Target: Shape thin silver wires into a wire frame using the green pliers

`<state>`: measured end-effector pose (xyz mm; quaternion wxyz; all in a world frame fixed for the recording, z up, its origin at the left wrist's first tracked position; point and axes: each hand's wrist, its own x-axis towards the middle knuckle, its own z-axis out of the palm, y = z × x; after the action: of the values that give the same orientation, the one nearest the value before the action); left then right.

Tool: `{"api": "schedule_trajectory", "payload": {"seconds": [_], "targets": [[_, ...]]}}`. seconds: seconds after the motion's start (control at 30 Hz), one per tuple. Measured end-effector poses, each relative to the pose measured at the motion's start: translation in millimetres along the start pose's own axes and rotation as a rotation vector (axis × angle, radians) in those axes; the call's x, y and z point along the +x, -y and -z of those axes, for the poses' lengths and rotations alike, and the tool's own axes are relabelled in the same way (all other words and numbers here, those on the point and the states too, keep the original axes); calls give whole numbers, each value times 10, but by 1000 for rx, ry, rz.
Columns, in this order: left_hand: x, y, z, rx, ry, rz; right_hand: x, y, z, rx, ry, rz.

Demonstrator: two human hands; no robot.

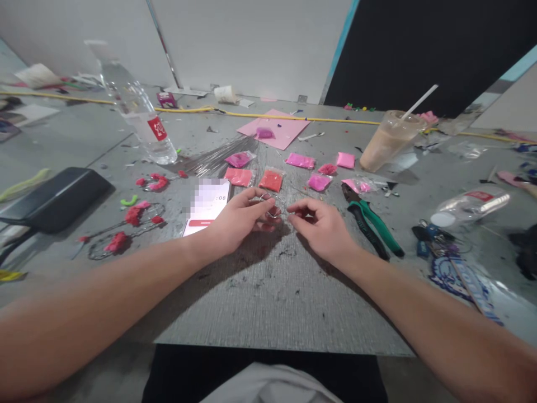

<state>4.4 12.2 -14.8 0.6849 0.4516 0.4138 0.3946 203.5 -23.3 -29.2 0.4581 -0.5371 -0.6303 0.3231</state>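
Note:
My left hand [247,215] pinches a small loop of thin silvery wire [277,206] above the table. At the loop's right side, my right hand [316,224] has thumb and forefinger closed together on the wire; the exact contact is too small to make out. A lit phone [206,204] lies partly behind my left wrist. Just beyond my hands are packets of coloured clay, among them a red one [271,179], a coral one [239,177] and a magenta one [319,181]. Green-handled pliers [373,221] rest to the right of my right hand. A bundle of straight wires [224,157] lies behind the phone.
Wire pieces with red clay [116,242] and a black power bank [54,198] lie left. A water bottle [145,120] stands behind them. At right are an iced drink [388,140] and a fallen bottle [474,206]. A yellow cable [268,115] crosses behind pink paper [289,131].

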Motion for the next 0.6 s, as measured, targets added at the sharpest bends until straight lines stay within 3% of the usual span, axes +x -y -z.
{"api": "schedule_trajectory", "payload": {"seconds": [0.3,0.6], "targets": [[11,28,47,-14,109,-50,18,53,32,111,35,-86],[-10,-1,35,49,99,-59,12,38,19,255,117,-216]]}}
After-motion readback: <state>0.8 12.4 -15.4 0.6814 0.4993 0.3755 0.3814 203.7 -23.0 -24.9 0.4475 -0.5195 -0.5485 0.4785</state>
